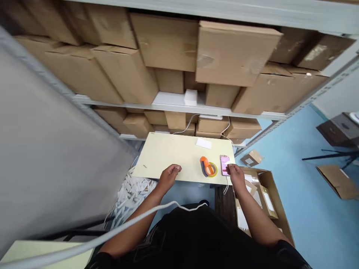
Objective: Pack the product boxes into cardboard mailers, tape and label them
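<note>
My left hand [169,175] hovers over the front edge of the cream table [165,153], fingers curled together, and nothing shows in it. My right hand [236,176] is at the table's right edge, its fingertips pinched over the right side of a phone [224,161] with a lit pink screen. A small pale patch shows by those fingertips; whether it is held I cannot tell. Left of the phone lies an orange tape dispenser [204,162], overlapping a yellow tape roll [214,169]. A white card-like piece [203,143] rests farther back.
Shelves packed with cardboard boxes [235,56] rise behind the table. An open carton [280,201] of smaller boxes stands at the right. Paper scraps [130,194] are heaped at the left. A white cable [112,231] crosses in front of my left arm.
</note>
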Motion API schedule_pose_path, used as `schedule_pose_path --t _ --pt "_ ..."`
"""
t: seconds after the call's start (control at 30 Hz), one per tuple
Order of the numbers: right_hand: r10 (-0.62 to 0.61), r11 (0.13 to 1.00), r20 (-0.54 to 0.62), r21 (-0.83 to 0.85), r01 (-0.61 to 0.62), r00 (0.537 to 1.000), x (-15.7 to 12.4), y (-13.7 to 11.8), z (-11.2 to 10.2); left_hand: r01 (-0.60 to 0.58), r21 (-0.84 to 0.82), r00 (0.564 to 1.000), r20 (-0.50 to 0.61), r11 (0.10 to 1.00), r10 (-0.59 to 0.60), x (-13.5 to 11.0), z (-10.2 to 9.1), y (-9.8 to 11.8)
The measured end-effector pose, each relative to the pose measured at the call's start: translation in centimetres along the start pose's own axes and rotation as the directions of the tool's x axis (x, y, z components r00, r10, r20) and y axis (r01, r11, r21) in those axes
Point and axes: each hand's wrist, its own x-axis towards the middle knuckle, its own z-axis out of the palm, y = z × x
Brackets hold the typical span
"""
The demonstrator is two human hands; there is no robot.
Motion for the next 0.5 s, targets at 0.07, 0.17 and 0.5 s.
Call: schedule_pose_path --t 0.07,0.17,0.5 --pt "-0.029 0.999 0.049 -0.015 0.030 0.998 -2.5 -0.7 3.5 0.005 -0.039 0.997 -0.072 0.999 -0.008 -2.4 -4.1 -1.5" --pt "-0.084 0.992 0.133 -0.080 0.096 0.987 -6.3 -1.3 8.2 0.005 -0.096 0.983 -0.181 0.995 -0.022 -5.9 -9.7 -3.6" --pt "-0.052 0.966 0.516 -0.193 0.175 0.855 -12.2 -2.7 23.4 0.082 -0.220 0.819 -0.541 0.972 -0.192 -16.0 -21.7 -8.5"
